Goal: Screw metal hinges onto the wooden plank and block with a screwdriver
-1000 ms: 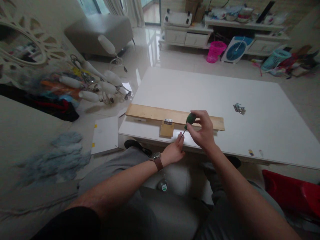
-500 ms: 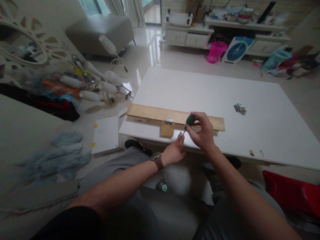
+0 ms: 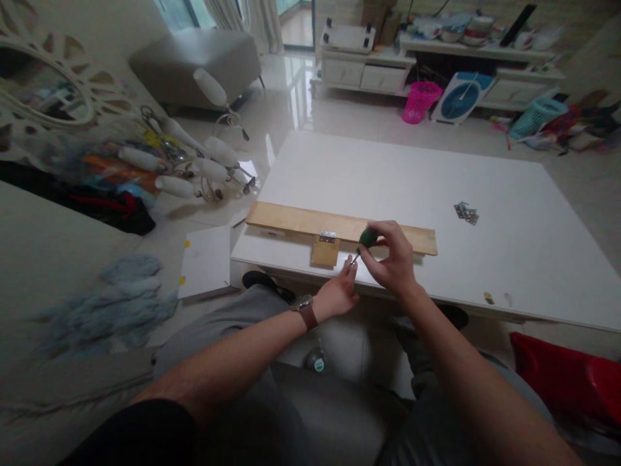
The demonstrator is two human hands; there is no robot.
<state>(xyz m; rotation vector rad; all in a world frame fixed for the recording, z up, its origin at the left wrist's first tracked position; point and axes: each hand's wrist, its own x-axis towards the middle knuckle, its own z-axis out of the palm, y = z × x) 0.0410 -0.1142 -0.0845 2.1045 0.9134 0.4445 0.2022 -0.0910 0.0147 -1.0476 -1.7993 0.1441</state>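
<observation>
My right hand [image 3: 394, 260] grips a screwdriver by its green handle [image 3: 369, 237], the shaft slanting down and left. At the shaft's tip, the fingers of my left hand [image 3: 338, 294] are pinched together; a tiny shiny bit shows there, too small to name. Left of the screwdriver, a metal hinge [image 3: 328, 237] lies where a small wooden block [image 3: 324, 254] meets the near edge of a long wooden board [image 3: 291, 218]. The board rests near the front edge of a white tabletop [image 3: 388, 175].
Several loose metal hinges [image 3: 466, 212] lie in a pile on the tabletop's right side. A small dark-and-yellow piece [image 3: 488, 298] sits near the front edge. A white panel [image 3: 206, 262] is on the floor at left, below a lamp with several white shades [image 3: 218, 152]. Something red [image 3: 563, 375] stands at right.
The screwdriver and my right hand have shifted very slightly left and down. The screwdriver tip stays at my left fingertips; the board, block and hinge have not moved.
</observation>
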